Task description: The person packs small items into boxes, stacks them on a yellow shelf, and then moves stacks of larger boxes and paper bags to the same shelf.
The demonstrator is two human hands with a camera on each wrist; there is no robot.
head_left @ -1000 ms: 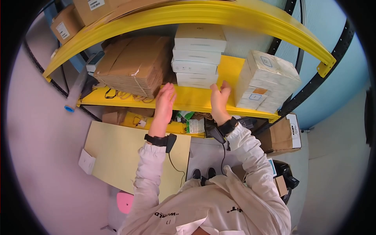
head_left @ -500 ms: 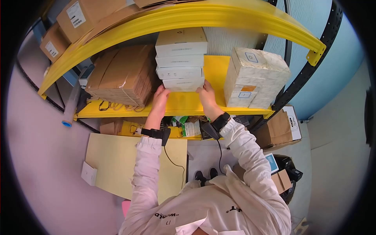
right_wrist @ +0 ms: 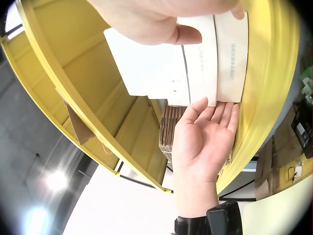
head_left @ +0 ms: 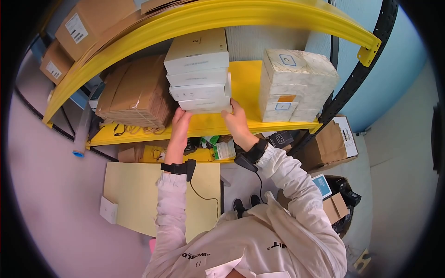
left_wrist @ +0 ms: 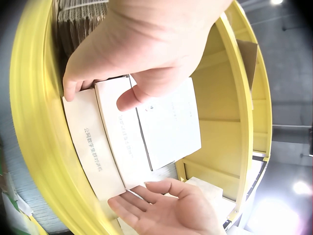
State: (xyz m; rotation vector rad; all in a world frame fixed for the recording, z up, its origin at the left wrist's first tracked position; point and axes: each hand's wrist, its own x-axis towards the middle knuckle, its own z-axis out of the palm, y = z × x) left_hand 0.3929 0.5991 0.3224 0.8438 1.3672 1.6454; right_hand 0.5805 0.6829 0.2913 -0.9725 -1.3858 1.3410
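Several flat white boxes (head_left: 198, 83) stand in a stack on the yellow shelf (head_left: 245, 88). My left hand (head_left: 180, 127) touches the lowest box's left end, and my right hand (head_left: 237, 124) is at its right end. In the left wrist view my left hand (left_wrist: 142, 49) has its thumb over the box fronts; my right hand (left_wrist: 168, 210) lies palm up, fingers fairly straight at the box ends. The right wrist view shows my left hand (right_wrist: 203, 144) with straight fingers against the lowest box (right_wrist: 232, 63), and my right hand's (right_wrist: 166, 19) thumb over the fronts.
Folded brown cartons (head_left: 132, 92) stand close on the stack's left. To its right is a pale patterned block of boxes (head_left: 296, 85). A yellow beam (head_left: 232, 17) crosses above. A cream table (head_left: 139, 199) stands below left, and an opened carton (head_left: 327, 148) below right.
Both hands have come inward from either side to the ends of the lowest white box. The stack now sits further left against the brown cartons, and its boxes look slightly skewed. The head view has shifted.
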